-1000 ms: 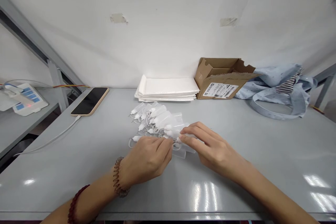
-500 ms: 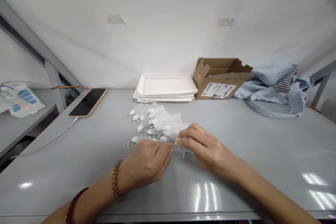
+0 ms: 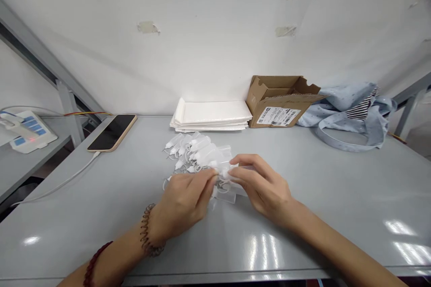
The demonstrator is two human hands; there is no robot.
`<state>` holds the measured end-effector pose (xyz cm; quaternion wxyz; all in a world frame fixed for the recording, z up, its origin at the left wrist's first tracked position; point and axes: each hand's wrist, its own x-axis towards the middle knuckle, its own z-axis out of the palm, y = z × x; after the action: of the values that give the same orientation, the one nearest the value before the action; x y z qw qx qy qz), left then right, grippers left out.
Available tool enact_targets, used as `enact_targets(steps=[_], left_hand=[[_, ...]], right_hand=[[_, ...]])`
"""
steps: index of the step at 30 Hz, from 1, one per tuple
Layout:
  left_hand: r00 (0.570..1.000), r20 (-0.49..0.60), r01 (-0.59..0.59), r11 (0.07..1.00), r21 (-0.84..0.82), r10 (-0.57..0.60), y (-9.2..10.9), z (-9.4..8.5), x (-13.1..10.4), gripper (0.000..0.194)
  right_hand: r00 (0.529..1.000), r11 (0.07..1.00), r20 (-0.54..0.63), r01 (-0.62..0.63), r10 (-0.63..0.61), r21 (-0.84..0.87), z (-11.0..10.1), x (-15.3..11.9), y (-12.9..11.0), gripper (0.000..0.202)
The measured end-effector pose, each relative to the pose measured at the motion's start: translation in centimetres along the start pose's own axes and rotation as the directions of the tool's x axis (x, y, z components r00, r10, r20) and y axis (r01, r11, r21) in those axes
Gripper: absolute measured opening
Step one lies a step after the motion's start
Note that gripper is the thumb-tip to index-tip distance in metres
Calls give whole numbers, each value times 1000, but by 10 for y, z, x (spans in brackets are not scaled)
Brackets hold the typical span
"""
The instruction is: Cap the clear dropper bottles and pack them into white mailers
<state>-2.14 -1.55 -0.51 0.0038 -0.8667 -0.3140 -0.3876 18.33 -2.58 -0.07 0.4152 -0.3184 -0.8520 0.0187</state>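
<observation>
Small translucent needle-tip bottles (image 3: 206, 153) with white nozzles and thin looped tethers lie heaped in the middle of the table. At the near right of the heap, my right hand (image 3: 264, 188) grips one needle-tip bottle (image 3: 225, 170) by its body between thumb and fingers. My left hand (image 3: 185, 199) is closed in a pinch at that bottle's nozzle end; its fingers hide the tip. Just below both hands another bottle (image 3: 226, 195) lies on its side. My left wrist carries a brown coiled band (image 3: 147, 231).
A stack of white padded envelopes (image 3: 213, 113) lies behind the heap. Right of it stand an open cardboard box (image 3: 279, 114) and a light blue cloth bag (image 3: 357, 125). On the left, a phone (image 3: 112, 132) is plugged into a white cable (image 3: 72, 174).
Both hands have shifted slightly up and away from me, with the bottle held between them. More of the bottles lying under the hands now shows. The heap has stayed in place.
</observation>
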Motion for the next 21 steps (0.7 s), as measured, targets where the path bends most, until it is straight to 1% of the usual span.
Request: enact_targets(steps=[3, 4, 6, 8, 10, 14, 18, 21], left_hand=[[982, -2, 190, 982, -4, -190, -9, -5, 5, 11], [970, 4, 241, 970, 5, -241, -13, -7, 7, 13], [951, 21, 307, 951, 25, -308, -20, -8, 9, 16], [940, 51, 335, 941, 43, -336, -25, -7, 10, 18], [932, 94, 345, 937, 57, -349, -29, -6, 9, 20], [902, 167, 386, 917, 99, -398, -30, -5, 8, 23], [876, 200, 416, 897, 149, -439, -30, -5, 8, 24], [868, 220, 412, 893, 181, -446, -31, -6, 8, 24]], right_hand=[[980, 996, -177, -91, 90, 2, 1, 4, -1, 40], [970, 992, -209, -127, 127, 15, 0, 5, -1, 42], [951, 980, -234, -195, 200, 45, -1, 7, 1, 43], [940, 969, -236, -241, 246, 51, -3, 8, 4, 40], [938, 965, -230, -260, 260, 32, -4, 8, 7, 36], [951, 970, -203, -241, 233, -17, -4, 7, 10, 30], [965, 973, -157, -221, 210, -60, -4, 6, 11, 26], [971, 971, -120, -220, 209, -89, -3, 5, 14, 24]])
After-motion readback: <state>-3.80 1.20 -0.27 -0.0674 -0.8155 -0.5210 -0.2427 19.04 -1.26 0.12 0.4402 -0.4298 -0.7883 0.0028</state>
